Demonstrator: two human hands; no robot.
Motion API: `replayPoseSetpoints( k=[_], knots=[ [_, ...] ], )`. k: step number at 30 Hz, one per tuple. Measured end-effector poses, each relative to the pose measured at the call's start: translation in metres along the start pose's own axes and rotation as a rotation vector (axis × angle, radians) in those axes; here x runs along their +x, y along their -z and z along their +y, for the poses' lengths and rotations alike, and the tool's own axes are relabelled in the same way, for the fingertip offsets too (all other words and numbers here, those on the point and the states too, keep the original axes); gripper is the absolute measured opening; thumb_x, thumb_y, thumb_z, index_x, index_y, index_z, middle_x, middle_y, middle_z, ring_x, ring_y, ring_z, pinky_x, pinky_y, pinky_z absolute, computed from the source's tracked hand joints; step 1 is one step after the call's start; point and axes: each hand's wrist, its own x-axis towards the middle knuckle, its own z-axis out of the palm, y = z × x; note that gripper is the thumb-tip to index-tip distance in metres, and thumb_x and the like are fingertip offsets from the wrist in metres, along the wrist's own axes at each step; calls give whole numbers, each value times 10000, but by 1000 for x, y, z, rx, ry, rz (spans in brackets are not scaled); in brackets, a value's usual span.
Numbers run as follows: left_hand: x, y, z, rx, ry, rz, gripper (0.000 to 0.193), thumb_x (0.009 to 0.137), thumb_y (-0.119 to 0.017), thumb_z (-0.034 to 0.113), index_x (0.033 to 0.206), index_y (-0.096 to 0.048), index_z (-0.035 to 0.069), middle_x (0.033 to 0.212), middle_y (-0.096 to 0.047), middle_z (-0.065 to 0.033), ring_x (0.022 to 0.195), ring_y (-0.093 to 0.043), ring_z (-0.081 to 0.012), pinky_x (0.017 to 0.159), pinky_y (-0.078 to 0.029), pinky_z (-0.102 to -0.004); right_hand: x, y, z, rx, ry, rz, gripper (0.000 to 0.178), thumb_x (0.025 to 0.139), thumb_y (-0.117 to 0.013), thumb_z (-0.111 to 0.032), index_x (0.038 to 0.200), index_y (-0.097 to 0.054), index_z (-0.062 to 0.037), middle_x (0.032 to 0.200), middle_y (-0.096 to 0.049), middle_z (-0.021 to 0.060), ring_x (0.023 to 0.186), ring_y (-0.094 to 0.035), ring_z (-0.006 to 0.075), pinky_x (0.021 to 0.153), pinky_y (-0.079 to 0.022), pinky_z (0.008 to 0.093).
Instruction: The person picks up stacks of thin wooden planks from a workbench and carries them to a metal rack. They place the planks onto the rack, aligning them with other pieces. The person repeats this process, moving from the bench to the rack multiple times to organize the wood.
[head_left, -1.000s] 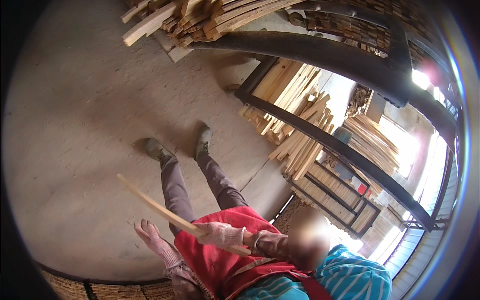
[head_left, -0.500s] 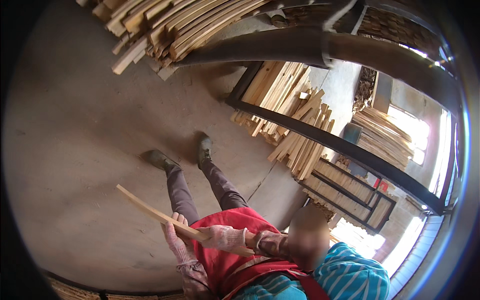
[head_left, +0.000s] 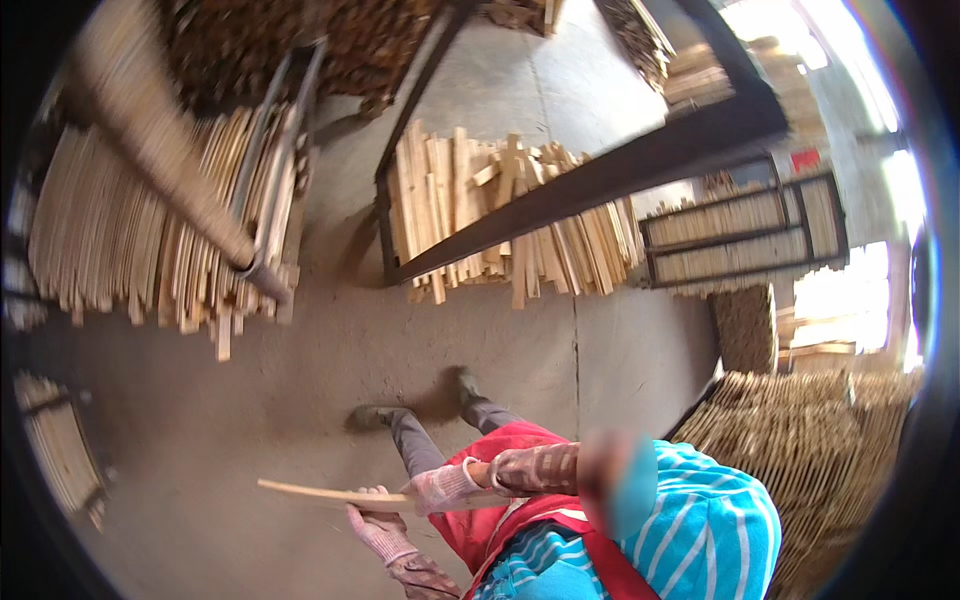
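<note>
A long, thin wooden slat lies almost level in front of me, its free end pointing left. My left hand, in a pale pink knit glove, grips it from the near side, with fingertips showing over its upper edge. Closer to the red apron, my right hand is closed around the slat in a similar glove. The slat's right end is partly hidden by my right hand and forearm. Both forearms wear patterned brown sleeves.
A dark metal frame stands ahead, with wooden strips piled behind it. Another stack of strips stands at the far left. Wood fills a dark rack at the right. A large stack is near right, by the concrete floor.
The view has turned, so the frame and wood piles sit elsewhere in the picture. The slat, slanted before, now looks nearly level. Both hands still hold it.
</note>
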Motion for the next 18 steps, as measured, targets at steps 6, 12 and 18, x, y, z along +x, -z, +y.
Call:
replayPoseSetpoints(
  k=[6, 12, 18],
  knots=[
    [-35, -60, -37, 397, 6, 196, 524, 952, -583, 569, 1003, -622, 50, 880, -657, -47, 779, -633, -217, 787, -568, -395, -77, 3, 37, -266, 183, 237, 355, 872, -603, -189, 1217, -616, -105, 1058, -705, 153, 1031, -685, 334, 861, -529, 467],
    [-54, -97, -147, 590, 238, 10, 509, 941, -610, 554, 923, -656, 47, 829, -684, -61, 756, -664, -236, 739, -587, -427, -187, 15, 159, -157, 301, 483, 306, 858, -558, -186, 1151, -613, -121, 992, -701, 157, 984, -687, 360, 827, -528, 492],
    [-121, -174, -330, 802, 306, -80, 376, 957, -602, 448, 907, -619, 76, 814, -642, -56, 745, -616, -261, 705, -552, -427, -304, 24, 322, 73, 345, 648, 393, 890, -560, -289, 1276, -601, -229, 1041, -707, 129, 1006, -684, 334, 857, -529, 483]
  ],
)
